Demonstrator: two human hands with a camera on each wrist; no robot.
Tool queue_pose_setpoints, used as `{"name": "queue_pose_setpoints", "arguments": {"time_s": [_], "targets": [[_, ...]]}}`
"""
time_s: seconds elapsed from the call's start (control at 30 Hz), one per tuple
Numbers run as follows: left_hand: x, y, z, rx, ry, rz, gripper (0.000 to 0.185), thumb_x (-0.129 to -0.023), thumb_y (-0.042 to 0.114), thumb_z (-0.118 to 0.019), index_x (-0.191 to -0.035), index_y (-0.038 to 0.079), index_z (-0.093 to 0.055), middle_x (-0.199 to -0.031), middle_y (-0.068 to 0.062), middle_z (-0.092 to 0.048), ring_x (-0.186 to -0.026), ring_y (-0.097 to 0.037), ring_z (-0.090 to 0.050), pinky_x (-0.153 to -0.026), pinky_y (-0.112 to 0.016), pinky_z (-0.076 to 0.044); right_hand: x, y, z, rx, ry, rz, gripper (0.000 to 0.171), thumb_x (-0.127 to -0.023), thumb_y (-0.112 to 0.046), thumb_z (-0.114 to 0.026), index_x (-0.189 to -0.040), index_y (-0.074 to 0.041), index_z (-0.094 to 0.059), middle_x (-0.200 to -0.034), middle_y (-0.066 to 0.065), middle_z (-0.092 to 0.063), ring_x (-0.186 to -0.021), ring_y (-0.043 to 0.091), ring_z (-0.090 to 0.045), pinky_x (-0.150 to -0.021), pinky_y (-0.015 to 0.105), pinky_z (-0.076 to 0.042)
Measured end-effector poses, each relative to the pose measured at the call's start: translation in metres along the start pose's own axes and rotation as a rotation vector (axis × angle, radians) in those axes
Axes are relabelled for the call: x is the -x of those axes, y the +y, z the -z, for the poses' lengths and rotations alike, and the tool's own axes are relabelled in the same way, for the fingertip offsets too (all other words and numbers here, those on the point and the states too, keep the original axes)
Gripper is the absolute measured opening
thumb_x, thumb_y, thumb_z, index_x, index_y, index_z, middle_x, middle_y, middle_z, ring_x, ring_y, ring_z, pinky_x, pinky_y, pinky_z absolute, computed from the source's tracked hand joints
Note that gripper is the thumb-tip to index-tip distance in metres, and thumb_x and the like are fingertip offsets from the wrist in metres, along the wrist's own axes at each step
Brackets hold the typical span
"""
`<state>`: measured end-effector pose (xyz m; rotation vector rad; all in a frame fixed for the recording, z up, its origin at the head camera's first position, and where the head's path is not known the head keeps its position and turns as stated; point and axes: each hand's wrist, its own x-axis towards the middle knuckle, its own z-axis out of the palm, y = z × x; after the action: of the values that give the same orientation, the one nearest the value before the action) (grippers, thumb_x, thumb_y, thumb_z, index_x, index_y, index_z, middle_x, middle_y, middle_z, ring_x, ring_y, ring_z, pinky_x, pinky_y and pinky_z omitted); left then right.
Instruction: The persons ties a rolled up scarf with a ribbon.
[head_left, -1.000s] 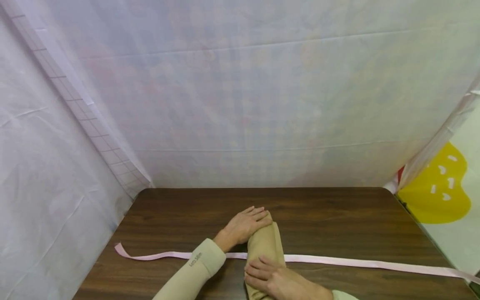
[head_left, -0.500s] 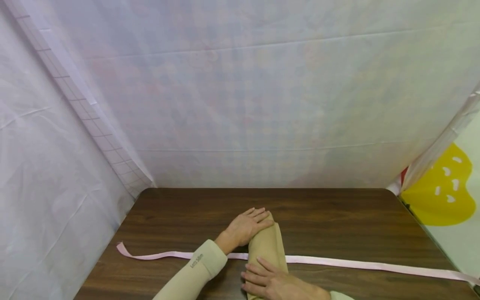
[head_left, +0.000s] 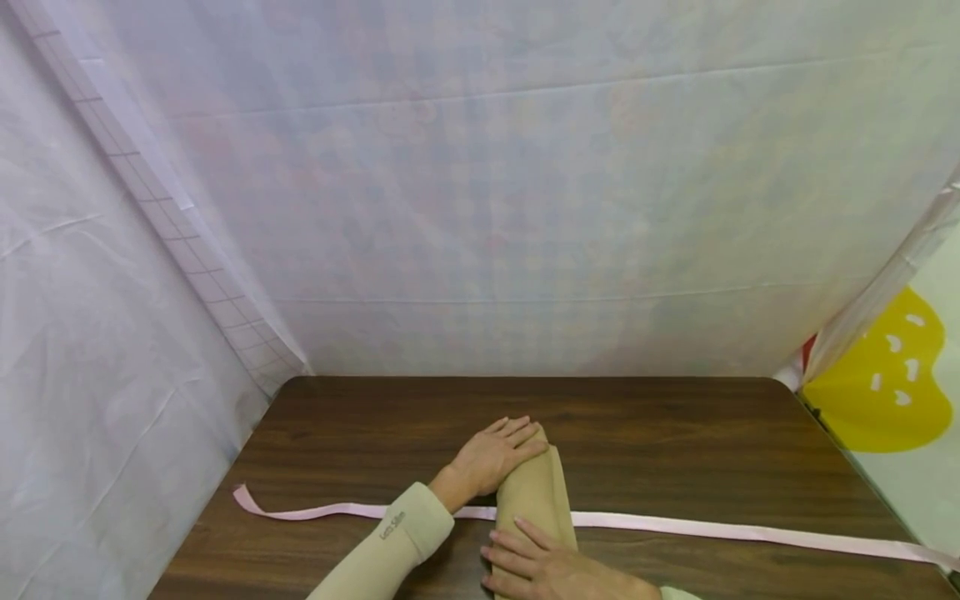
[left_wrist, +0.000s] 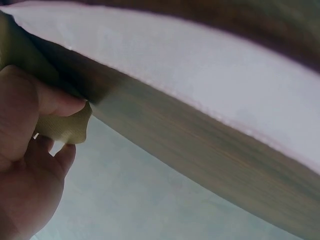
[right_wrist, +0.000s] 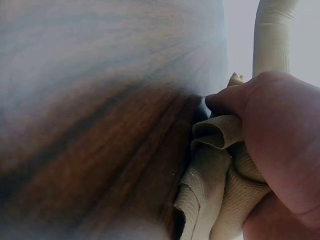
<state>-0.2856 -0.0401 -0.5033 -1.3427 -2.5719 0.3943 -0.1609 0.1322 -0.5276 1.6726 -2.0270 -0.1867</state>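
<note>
under both hands the rolled tan cloth (head_left: pixel 534 496) runs away from the person; left hand (head_left: pixel 491 454) grips its far end, right hand (head_left: pixel 547 568) its near end, pink ribbon (head_left: pixel 720 530) crossing beneath.

the head view's bottom edge cuts off the cloth roll's (head_left: pixel 534 492) near end and the right hand (head_left: pixel 551 571).

The right hand (head_left: pixel 551 567) has slid nearer along the tan cloth roll (head_left: pixel 534 492)

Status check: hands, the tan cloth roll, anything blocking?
Left hand grips far end of the tan cloth roll. Right hand grips near end. Roll lies across the pink ribbon on the wooden table. Nothing blocking.
</note>
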Motion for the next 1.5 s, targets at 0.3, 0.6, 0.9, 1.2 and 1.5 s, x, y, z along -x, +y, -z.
{"name": "queue_pose_setpoints", "arguments": {"time_s": [0.3, 0.6, 0.9, 1.2, 1.5], "targets": [[0.001, 0.002, -0.001, -0.006, -0.018, 0.009, 0.056, -0.101, 0.016, -0.053, -0.152, 0.03, -0.037, -0.16, -0.001, -0.032, -0.148, -0.02, -0.028, -0.118, -0.037, -0.028, 0.002, -0.003, -0.006, 0.03, 0.035, -0.005, 0.056, -0.097, -0.058, -0.044, -0.139, -0.022, -0.055, -0.144, 0.003, -0.054, -0.132, 0.024, -0.05, -0.121, 0.049, 0.006], [0.002, 0.002, 0.002, -0.016, -0.031, 0.012, 0.056, -0.101, 0.017, -0.053, -0.153, 0.031, -0.035, -0.16, -0.001, -0.032, -0.148, -0.019, -0.027, -0.118, -0.037, -0.028, 0.001, -0.003, -0.006, 0.021, 0.042, -0.003, 0.056, -0.097, -0.058, -0.045, -0.139, -0.022, -0.055, -0.144, 0.004, -0.054, -0.132, 0.025, -0.05, -0.121, 0.048, 0.006], [0.002, 0.001, 0.003, -0.064, -0.028, 0.016, 0.06, -0.099, 0.016, -0.057, -0.153, 0.032, -0.035, -0.161, -0.001, -0.03, -0.149, -0.02, -0.027, -0.119, -0.038, -0.027, 0.0, -0.001, 0.001, -0.032, 0.02, -0.015, 0.059, -0.095, -0.059, -0.048, -0.14, -0.02, -0.056, -0.145, 0.006, -0.053, -0.134, 0.025, -0.048, -0.121, 0.045, 0.009], [0.011, -0.004, 0.011, -0.081, -0.025, 0.047, 0.07, -0.094, 0.025, -0.068, -0.154, 0.029, -0.032, -0.16, -0.002, -0.032, -0.149, -0.021, -0.027, -0.119, -0.04, -0.026, -0.002, 0.003, 0.019, -0.239, -0.012, -0.056, 0.066, -0.094, -0.058, -0.054, -0.145, -0.015, -0.05, -0.151, 0.016, -0.045, -0.136, 0.036, -0.045, -0.122, 0.034, 0.008], [0.025, -0.017, 0.02, -0.03, -0.031, 0.113, 0.072, -0.087, 0.022, -0.074, -0.15, 0.024, -0.04, -0.155, -0.003, -0.04, -0.146, -0.02, -0.032, -0.119, -0.039, -0.027, 0.007, 0.018, 0.041, -0.353, 0.007, -0.163, 0.063, -0.097, -0.055, -0.052, -0.146, -0.016, -0.048, -0.156, 0.011, -0.037, -0.137, 0.036, -0.041, -0.104, 0.045, -0.044]]}}
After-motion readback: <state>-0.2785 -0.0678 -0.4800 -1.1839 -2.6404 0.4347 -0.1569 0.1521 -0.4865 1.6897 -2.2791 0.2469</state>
